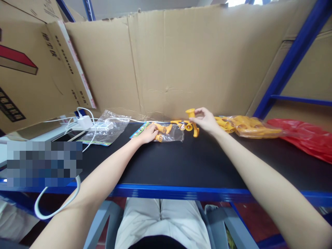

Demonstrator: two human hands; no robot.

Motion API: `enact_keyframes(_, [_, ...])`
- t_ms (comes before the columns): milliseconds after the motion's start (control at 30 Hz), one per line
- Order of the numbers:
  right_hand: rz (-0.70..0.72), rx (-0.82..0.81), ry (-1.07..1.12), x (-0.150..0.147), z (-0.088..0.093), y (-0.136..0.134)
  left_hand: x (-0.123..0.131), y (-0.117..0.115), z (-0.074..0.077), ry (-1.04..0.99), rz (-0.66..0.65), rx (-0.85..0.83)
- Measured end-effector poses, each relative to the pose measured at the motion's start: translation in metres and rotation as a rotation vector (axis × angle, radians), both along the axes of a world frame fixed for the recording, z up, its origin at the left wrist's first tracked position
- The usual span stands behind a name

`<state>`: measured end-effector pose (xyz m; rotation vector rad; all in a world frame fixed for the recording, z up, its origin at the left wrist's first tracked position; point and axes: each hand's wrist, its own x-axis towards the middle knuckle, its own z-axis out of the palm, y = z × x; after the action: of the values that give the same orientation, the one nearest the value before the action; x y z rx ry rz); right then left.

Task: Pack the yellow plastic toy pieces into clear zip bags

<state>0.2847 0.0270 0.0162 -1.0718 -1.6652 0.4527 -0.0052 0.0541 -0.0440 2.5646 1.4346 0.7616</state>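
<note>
My right hand (204, 119) is raised at the back of the black tabletop, its fingers closed on a yellow plastic piece with a flared, funnel-like end (190, 112). Just below it lies a yellow curved piece (196, 132), and beside that a small yellow cup-shaped piece (188, 127). To the left, my left hand (149, 133) is closed on a clear plastic bag (175, 135) with a colourful printed header (140, 129). Several yellow pieces (160, 128) show at the bag, next to my fingertips; whether all are inside it I cannot tell.
Another clear bag (114, 129) lies at the left by a white charger (85, 122) and cables. Bagged yellow parts (246, 127) and red plastic bags (306, 136) lie at the right. A cardboard wall (181, 65) stands behind; a blue rail (181, 192) edges the front.
</note>
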Motion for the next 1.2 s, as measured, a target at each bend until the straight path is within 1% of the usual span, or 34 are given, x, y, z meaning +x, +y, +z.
enact_keyframes(67, [0.126,-0.028,-0.163,-0.007,0.001,-0.010,0.001,0.001,-0.001,-0.007,-0.012,-0.002])
enact_keyframes(167, [0.164,-0.012,-0.472,-0.016,0.003,-0.024,0.003,0.001,-0.002,-0.009,-0.017,-0.007])
enact_keyframes(233, [0.185,0.012,-0.622,-0.021,0.004,-0.029,0.004,0.000,-0.003,-0.009,-0.021,0.000])
enact_keyframes(367, [0.273,-0.023,-0.819,-0.027,0.005,-0.034,0.010,-0.004,-0.002,0.008,-0.041,0.027])
enact_keyframes(467, [0.266,-0.088,-0.913,-0.025,0.007,-0.035,0.015,-0.007,0.000,0.021,-0.068,0.029])
enact_keyframes(633, [0.095,-0.236,-0.992,-0.014,0.009,-0.032,0.017,-0.013,0.004,0.027,-0.068,0.020])
enact_keyframes(733, [0.069,-0.264,-0.992,-0.011,0.010,-0.032,0.018,-0.016,0.006,0.047,-0.056,0.010])
enact_keyframes(867, [0.155,-0.249,-0.947,-0.017,0.012,-0.037,0.018,-0.020,0.007,0.043,-0.007,-0.016])
enact_keyframes(1067, [0.368,-0.225,-0.898,-0.020,0.014,-0.040,0.020,-0.027,0.012,0.082,0.007,-0.039])
enact_keyframes(1133, [0.395,-0.234,-0.899,-0.018,0.014,-0.039,0.021,-0.031,0.015,0.108,0.027,-0.022])
enact_keyframes(1200, [0.392,-0.254,-0.897,-0.017,0.014,-0.039,0.023,-0.037,0.020,0.133,0.019,0.041])
